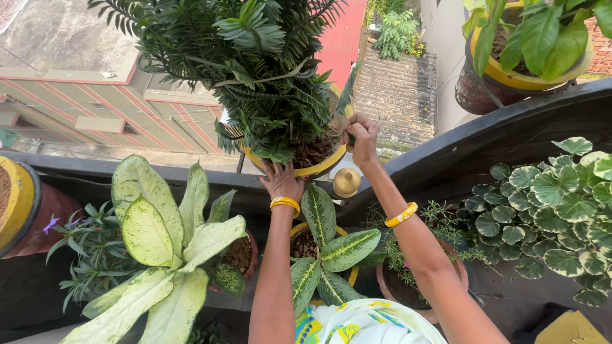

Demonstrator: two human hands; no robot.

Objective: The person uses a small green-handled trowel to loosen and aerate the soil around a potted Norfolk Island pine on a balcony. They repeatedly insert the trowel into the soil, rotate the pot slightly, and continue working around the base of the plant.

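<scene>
We've got the yellow-rimmed clay pot with the dark green ferny plant (317, 167) sitting on the dark parapet ledge (510, 130), right at the corner, w/ a long drop to the rooftops behind. Left hand (281, 180) is pressed flat against the near rim from below, fingers spread, not wrapped round anything. Right hand (361, 137) is at the right side of the rim, fingers curled tight; looks like they pinch a stem or leaf, can't tell which. Imo: keep the left palm bracing the pot so it can't tip outward, and work w/ the right in small tugs toward us. Watch the round brass finial (346, 182) and the striped-leaf potted plant (326, 245) just below our wrists.
</scene>
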